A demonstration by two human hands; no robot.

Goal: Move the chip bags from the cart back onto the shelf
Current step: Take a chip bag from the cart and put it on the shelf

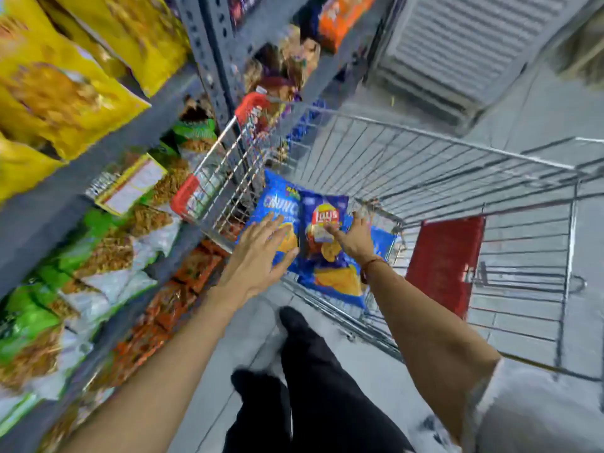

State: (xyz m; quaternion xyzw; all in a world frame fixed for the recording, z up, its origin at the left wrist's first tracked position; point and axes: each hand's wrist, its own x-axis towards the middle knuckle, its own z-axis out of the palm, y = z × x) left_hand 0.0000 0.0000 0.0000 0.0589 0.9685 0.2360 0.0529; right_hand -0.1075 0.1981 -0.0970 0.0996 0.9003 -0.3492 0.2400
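bright even light, heavy motion blur throughout, wide-angle bending at the edges, soft smeared detail

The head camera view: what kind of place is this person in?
Most likely a grocery shop or supermarket aisle. A wire shopping cart holds blue chip bags, and a grey metal shelf rack beside it is stacked with yellow snack packets and other packaged food.
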